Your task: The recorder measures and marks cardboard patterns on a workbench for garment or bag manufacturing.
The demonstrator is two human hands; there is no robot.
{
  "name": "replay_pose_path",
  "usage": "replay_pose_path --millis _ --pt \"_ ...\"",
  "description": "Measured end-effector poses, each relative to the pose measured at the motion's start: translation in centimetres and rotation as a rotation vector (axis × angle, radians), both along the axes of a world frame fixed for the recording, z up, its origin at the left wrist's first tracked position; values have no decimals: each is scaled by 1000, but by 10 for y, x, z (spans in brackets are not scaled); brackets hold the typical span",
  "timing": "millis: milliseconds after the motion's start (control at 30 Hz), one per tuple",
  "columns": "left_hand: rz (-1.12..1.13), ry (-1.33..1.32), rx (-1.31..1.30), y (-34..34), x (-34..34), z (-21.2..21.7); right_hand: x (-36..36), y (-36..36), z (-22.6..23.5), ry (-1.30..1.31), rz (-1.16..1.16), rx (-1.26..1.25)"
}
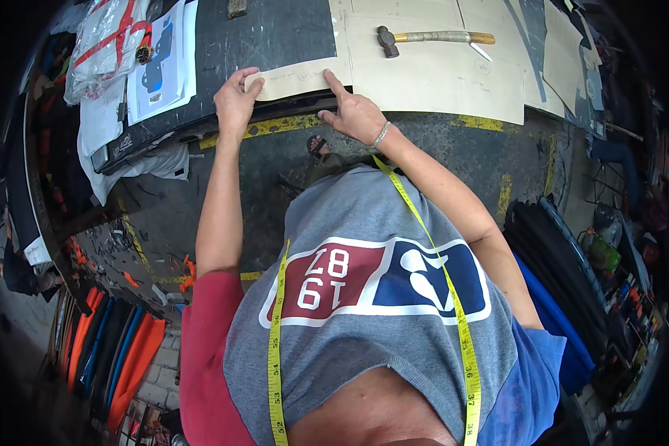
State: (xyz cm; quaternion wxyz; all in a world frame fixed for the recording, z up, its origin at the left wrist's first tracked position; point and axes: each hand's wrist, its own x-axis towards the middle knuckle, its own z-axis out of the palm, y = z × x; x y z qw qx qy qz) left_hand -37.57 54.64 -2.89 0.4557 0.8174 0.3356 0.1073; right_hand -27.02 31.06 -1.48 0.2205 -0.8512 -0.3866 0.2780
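A narrow beige paper pattern piece (290, 80) with faint handwriting lies along the near edge of the dark worktable (271, 33). My left hand (236, 102) pinches its left end, thumb on top. At the other end, my right hand (358, 117) rests its outstretched index fingertip on the paper. The right thumb points left, apart from that finger, and the remaining fingers are partly curled with nothing visible in them. Just beyond the right hand, a large beige pattern sheet (438, 83) carries a hammer (435, 36) with a taped wooden handle.
A white pen-like tool (481, 51) lies by the hammer handle. Printed sheets (160, 67), a wristwatch (144, 54) and a plastic-wrapped package (108, 48) occupy the table's left end. Fabric rolls stand at lower left (130, 364) and right (554, 297). A yellow measuring tape (277, 349) hangs round my neck.
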Motion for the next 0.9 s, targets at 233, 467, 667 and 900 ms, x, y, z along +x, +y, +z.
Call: replay_pose_path --millis 233,467,667,900 --pt "-11 -32 -19 4 8 -7 0 -3 -6 -21 -28 18" --pt "5 10 -22 2 10 2 3 -4 -3 -2 -24 -22" --pt "-93 21 348 -4 10 9 4 -5 0 30 -13 -33" --pt "-312 43 668 -45 16 5 8 -4 -3 77 -14 40"
